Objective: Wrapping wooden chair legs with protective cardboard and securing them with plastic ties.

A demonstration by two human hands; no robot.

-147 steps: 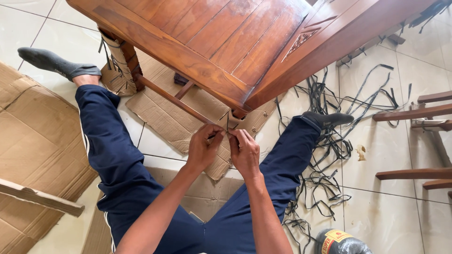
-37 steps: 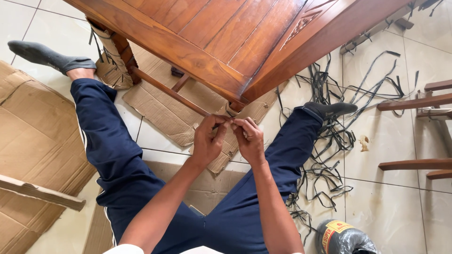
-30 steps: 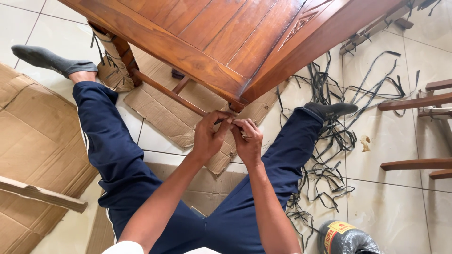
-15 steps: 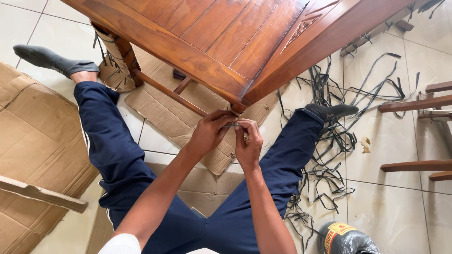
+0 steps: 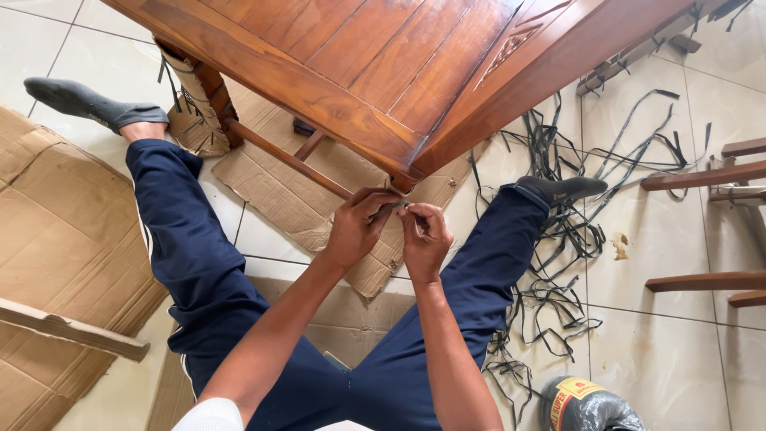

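I sit on the floor with legs spread under a brown wooden table. My left hand and my right hand meet just below the table's near corner, at the top of a leg wrapped in cardboard. Both hands pinch a thin dark strap that runs across that wrapping. The strap's ends are hidden by my fingers.
Flattened cardboard sheets lie at left and under the table. A tangle of cut black straps covers the tiles at right. Wooden chair parts lie at far right. A black wrapped roll sits by my right thigh.
My hands stayed at the table corner the whole time, shifting only slightly around the strap. The view has drifted a little.
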